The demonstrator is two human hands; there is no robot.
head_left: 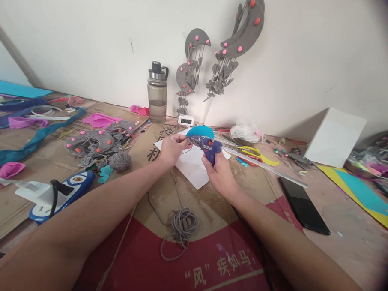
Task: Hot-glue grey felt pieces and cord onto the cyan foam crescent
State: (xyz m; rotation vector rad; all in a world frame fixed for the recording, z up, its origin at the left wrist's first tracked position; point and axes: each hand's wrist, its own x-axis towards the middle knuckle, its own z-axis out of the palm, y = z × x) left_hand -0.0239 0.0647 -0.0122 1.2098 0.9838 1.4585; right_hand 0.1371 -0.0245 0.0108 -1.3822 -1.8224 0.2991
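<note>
Two grey crescent hangings (250,38) look complete. My right hand (222,174) grasps blue glue gun (210,149) over white sheet (195,171); left hand (171,151) pinched closed at its tip, on what I cannot tell. Gluing appears under way; coiled grey cord (184,224) looks mostly unused.

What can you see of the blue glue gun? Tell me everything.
The glue gun has a blue, plastic-looking body with a pale label and a small orange patch on its side. The right hand grips its handle, which slants downward; the nozzle end points toward the left hand, though whether they touch is unclear. It is held over the white sheet, near the blue disc.
</note>
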